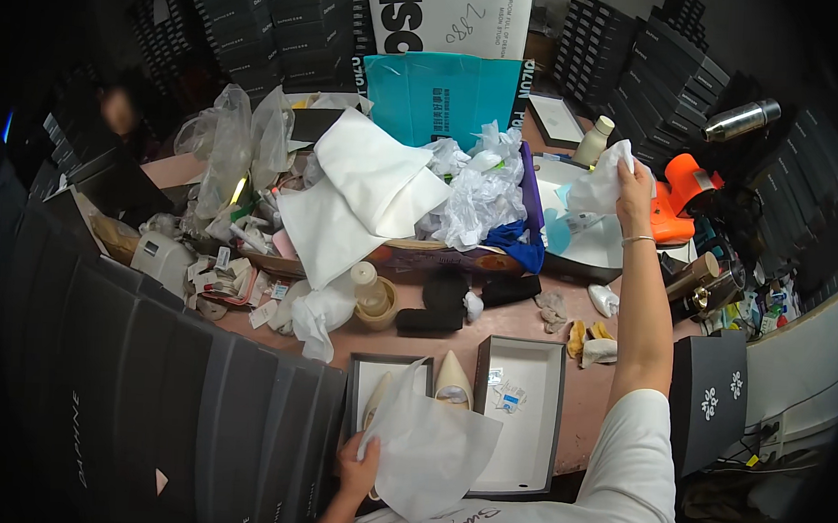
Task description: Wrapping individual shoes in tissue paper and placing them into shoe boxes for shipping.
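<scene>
In my left hand (359, 465), low in the view, is a sheet of thin white tissue paper (439, 445), pinched at its left edge. The sheet hangs over the front of a shoe box (417, 362), hiding part of it. Two cream pointed shoes (453, 383) show past the paper, lying in that box. My right arm reaches far forward to the right; my right hand (634, 189) is closed on a crumpled white piece (595, 192), paper or cloth, I cannot tell which. It is above a shallow white-lined box (593, 246).
Beside the shoes lies an open box part (521, 434) with small packets (509, 399) inside. Stacked dark boxes (151, 390) crowd the left. A carton (456, 258) overflows with plastic wrap and white sheets (371, 185). An orange tool (679, 203) stands near my right wrist.
</scene>
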A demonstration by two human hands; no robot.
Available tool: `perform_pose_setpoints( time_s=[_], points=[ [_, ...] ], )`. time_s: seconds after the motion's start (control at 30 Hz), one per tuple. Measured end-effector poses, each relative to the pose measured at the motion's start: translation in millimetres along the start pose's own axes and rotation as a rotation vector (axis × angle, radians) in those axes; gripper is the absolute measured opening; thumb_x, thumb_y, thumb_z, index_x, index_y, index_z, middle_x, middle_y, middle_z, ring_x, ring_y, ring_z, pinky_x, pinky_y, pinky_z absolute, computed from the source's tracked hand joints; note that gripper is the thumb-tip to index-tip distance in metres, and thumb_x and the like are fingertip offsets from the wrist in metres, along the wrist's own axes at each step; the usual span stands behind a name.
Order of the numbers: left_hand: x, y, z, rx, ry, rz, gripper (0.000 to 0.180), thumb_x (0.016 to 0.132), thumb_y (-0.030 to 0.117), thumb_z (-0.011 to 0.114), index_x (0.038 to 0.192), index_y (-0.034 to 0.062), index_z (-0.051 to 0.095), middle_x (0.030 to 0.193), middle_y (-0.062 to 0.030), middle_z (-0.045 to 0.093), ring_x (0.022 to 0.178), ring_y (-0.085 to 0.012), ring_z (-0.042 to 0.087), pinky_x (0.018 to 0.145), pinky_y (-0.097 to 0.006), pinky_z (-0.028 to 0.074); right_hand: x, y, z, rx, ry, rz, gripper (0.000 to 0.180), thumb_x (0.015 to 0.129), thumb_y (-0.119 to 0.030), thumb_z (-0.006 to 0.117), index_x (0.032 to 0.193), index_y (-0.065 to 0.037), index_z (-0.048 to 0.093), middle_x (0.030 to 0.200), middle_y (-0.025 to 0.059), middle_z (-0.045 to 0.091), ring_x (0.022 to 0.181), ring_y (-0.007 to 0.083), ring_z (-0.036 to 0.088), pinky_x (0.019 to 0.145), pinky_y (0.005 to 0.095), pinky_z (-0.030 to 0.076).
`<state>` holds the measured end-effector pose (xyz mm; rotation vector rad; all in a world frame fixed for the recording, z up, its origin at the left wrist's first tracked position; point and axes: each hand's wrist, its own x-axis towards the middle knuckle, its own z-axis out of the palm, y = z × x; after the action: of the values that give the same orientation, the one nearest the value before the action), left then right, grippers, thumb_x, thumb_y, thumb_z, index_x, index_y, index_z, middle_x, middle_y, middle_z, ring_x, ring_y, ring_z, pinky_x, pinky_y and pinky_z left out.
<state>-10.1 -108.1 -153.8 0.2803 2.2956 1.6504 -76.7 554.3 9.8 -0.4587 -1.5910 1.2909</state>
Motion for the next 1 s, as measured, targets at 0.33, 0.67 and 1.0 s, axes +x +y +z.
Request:
perform_pose_setpoints(
  time_s=[0.33, 0.67, 1.0],
  points=[
    [-9, 58, -16, 0.237, 0.033, 0.169, 0.058, 0.081, 0.021, 0.07, 0.128, -0.0033, 0.046, 0.123, -0.0219, 0.053, 0.112, -0.0327, 0.053, 0.095, -0.038, 0.042, -206, -159, 250, -0.413, -0.843, -0.921, 0.026, 0.061, 0.005, 0.057, 0.084, -0.006, 0.053, 0.087, 0.0098, 0.057, 0.084, 0.0278, 0.057, 0.082, 0.034, 0.044],
    [21, 84, 7, -0.807, -0.178, -0.185, 0.037, 0.095, 0.026, 0.056, 0.126, 0.0069, 0.048, 0.117, -0.0019, 0.056, 0.108, -0.0113, 0.054, 0.088, -0.031, 0.046, -426, -152, 177, -0.462, -1.064, -0.567, 0.018, 0.072, -0.012, 0.063, 0.089, -0.008, 0.057, 0.089, 0.0042, 0.057, 0.081, 0.0223, 0.056, 0.073, 0.0353, 0.043],
    [12, 32, 0, -0.772, -0.073, -0.359, 0.034, 0.093, 0.022, 0.059, 0.119, 0.0005, 0.054, 0.113, -0.0115, 0.06, 0.101, -0.0174, 0.059, 0.086, -0.034, 0.048, -459, -161, 97, -0.181, -0.895, 0.16, 0.018, 0.076, -0.003, 0.068, 0.093, 0.0, 0.064, 0.088, 0.0106, 0.064, 0.083, 0.0251, 0.061, 0.073, 0.032, 0.046]
  ],
)
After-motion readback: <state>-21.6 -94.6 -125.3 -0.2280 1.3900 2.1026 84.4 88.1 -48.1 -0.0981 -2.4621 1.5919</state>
